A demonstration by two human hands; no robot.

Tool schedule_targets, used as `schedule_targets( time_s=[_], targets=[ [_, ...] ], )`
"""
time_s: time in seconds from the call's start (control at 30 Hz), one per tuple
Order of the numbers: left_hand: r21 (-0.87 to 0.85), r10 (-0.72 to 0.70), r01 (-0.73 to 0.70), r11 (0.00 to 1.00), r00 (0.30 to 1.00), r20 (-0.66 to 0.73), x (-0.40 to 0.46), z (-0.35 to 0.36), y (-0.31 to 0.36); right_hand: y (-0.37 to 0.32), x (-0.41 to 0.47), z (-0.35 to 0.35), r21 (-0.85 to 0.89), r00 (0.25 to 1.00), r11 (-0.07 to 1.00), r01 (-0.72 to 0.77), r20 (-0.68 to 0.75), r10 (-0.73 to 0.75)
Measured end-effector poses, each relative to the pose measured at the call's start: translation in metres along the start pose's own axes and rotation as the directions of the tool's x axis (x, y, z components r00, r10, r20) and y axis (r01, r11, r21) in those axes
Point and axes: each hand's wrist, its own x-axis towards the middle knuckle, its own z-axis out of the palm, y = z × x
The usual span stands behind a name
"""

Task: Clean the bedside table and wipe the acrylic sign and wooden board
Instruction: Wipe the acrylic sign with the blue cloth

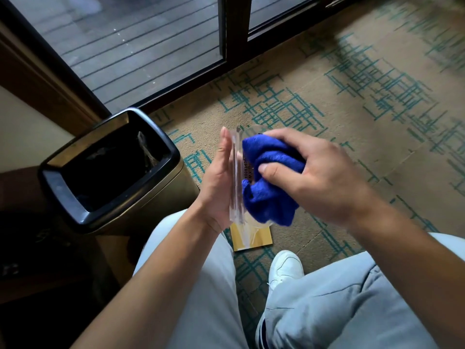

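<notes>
Tan carpet (327,137) with a teal pattern of crossed lines covers the floor, running up to a dark-framed sliding glass door (224,28); grey decking boards show through the pane. At the left stands a metallic waste bin (110,170) with a black rim and a dark liner inside, beside a dark wooden piece of furniture at the frame's left edge that is too shadowed to make out.

Above the carpet, in front of the person's knees, the clear acrylic sign (237,172) is held upright and edge-on to the camera. The left hand (219,182) lies flat against its left face, fingers straight and together, supporting it. The right hand (309,170) grips a bunched blue cloth (269,187), fingers and thumb curled around it, and presses it against the sign's right face. Small dark lettering runs along the acrylic near the cloth, but it is too small and distorted to read.

Below the sign, a light wooden board (254,238) lies flat on the carpet, just beside a white shoe (286,267). Pale grey trousers (339,308) fill the lower frame.
</notes>
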Motion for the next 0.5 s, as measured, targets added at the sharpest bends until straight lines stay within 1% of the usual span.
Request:
schedule_targets(
  time_s=[0.07, 0.17, 0.23, 0.3, 0.37, 0.43, 0.5],
  targets=[
    [0.026, 0.025, -0.024, 0.999, 0.999, -0.024, 0.001, 0.003, -0.002, 0.003, 0.008, -0.003, 0.094, 0.999, 0.995, 0.010, -0.048, -0.005],
    [0.081, 0.069, -0.062, 0.995, 0.994, -0.084, 0.002, 0.009, -0.005, 0.006, 0.018, -0.006, 0.236, 1.000, 0.972, 0.022, -0.013, -0.019],
    [0.094, 0.101, -0.091, 0.991, 0.988, -0.115, 0.002, 0.014, -0.006, 0.009, 0.018, -0.004, 0.327, 0.999, 0.944, 0.037, 0.000, -0.039],
    [0.095, 0.130, -0.117, 0.989, 0.981, -0.144, 0.002, 0.017, -0.006, 0.014, 0.015, 0.001, 0.395, 0.998, 0.917, 0.062, -0.030, -0.054],
    [0.120, 0.173, -0.155, 0.981, 0.973, -0.155, 0.003, 0.020, -0.006, 0.017, 0.011, 0.005, 0.484, 0.998, 0.873, 0.051, -0.052, -0.030],
    [0.131, 0.196, -0.173, 0.976, 0.962, -0.192, 0.005, 0.020, -0.005, 0.021, 0.008, 0.005, 0.576, 1.000, 0.817, -0.019, 0.024, 0.006],
    [0.151, 0.222, -0.190, 0.970, 0.945, -0.240, 0.006, 0.019, -0.005, 0.026, 0.009, 0.003, 0.659, 0.988, 0.743, -0.112, 0.157, 0.009]
  ],
)
